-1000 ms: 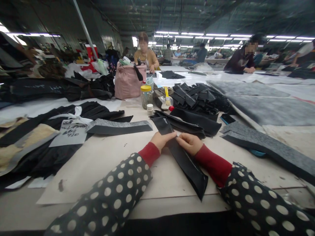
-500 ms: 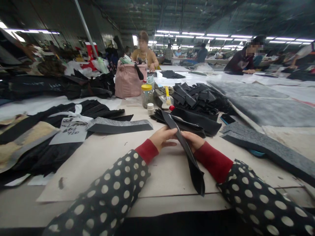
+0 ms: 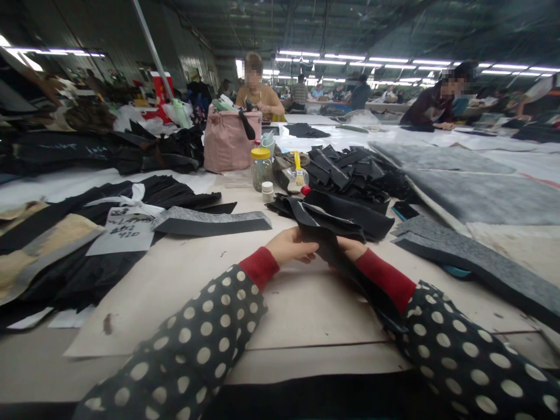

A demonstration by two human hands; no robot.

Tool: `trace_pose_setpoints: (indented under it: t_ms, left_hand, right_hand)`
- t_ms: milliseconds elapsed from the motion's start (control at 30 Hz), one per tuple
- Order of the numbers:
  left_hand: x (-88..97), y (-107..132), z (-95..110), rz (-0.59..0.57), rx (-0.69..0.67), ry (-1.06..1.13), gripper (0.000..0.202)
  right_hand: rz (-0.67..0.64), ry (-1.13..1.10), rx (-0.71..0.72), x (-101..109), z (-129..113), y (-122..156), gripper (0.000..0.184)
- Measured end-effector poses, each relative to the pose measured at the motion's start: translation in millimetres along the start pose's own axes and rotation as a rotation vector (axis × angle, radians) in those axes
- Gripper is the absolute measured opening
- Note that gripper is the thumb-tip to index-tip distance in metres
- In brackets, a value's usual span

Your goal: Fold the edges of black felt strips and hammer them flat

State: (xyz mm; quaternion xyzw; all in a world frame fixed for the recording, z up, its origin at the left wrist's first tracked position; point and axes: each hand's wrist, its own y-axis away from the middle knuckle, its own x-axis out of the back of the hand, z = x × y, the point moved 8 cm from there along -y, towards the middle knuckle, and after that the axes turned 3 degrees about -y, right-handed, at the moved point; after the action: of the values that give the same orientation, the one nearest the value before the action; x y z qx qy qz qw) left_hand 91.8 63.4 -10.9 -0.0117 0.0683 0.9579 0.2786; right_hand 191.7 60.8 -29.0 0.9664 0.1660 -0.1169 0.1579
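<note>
A long black leather-like strip point(image 3: 345, 271) hangs between my two hands over the table, its lower end lying across my right sleeve. My left hand point(image 3: 289, 247) is closed at the strip's left edge, with the thumb in front and some fingertips behind the material. On the other side, my right hand point(image 3: 352, 249) grips the strip from behind, and the strip hides most of its fingers. Just beyond my hands lies a stack of black strips point(image 3: 350, 216).
Grey-and-black strips point(image 3: 214, 221) lie to the left and more strips point(image 3: 476, 262) to the right. A yellow-lidded jar point(image 3: 261, 169), a white bottle point(image 3: 267, 191), a brush point(image 3: 298, 170) and a pink fabric bin point(image 3: 230, 143) stand beyond. A tagged black bundle point(image 3: 79, 256) lies at far left.
The strip has turned and opened out flatter, and its lower end has swung right onto my right sleeve. My right fingers have gone behind it.
</note>
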Motion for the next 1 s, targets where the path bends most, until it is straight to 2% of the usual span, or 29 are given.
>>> trace_pose_setpoints:
  t_ms: [167, 300, 400, 467, 533, 667, 767, 867, 1000]
  left_hand:
    - [2.7, 1.4, -3.4, 0.003, 0.056, -0.023, 0.029]
    - [2.4, 2.7, -2.3, 0.007, 0.07, -0.034, 0.023]
    - [2.0, 1.8, -5.6, 0.003, 0.098, -0.033, 0.018]
    - [2.8, 1.3, -8.6, 0.005, 0.12, -0.028, 0.016]
    - [3.2, 1.8, -10.1, -0.01, 0.128, -0.001, 0.018]
    - [-2.6, 7.8, -9.3, -0.162, 0.132, 0.125, 0.037]
    - [-4.1, 11.6, -9.3, -0.252, 0.138, 0.161, 0.043]
    - [2.8, 8.4, -11.0, -0.187, 0.145, 0.172, 0.043]
    - [10.6, 0.3, -10.3, -0.045, 0.117, 0.139, 0.043]
  right_hand:
    - [0.098, -0.095, -0.102, 4.8, 12.7, -4.2, 0.016]
    - [0.082, -0.089, -0.11, 2.9, 14.0, -6.1, 0.017]
    - [0.022, -0.047, -0.055, -2.8, 8.4, -7.1, 0.016]
    - [0.014, 0.052, 0.019, -4.7, 2.1, -7.1, 0.018]
    - [0.078, 0.236, 0.099, -1.5, -4.1, -6.1, 0.023]
    - [0.241, 0.698, 0.294, 1.7, -19.5, 1.7, 0.033]
    - [0.303, 0.928, 0.354, -2.4, -27.1, 8.9, 0.031]
    - [0.283, 1.028, 0.354, -9.7, -41.2, 14.7, 0.028]
    - [0.276, 1.099, 0.406, -11.5, -95.1, 15.7, 0.03]
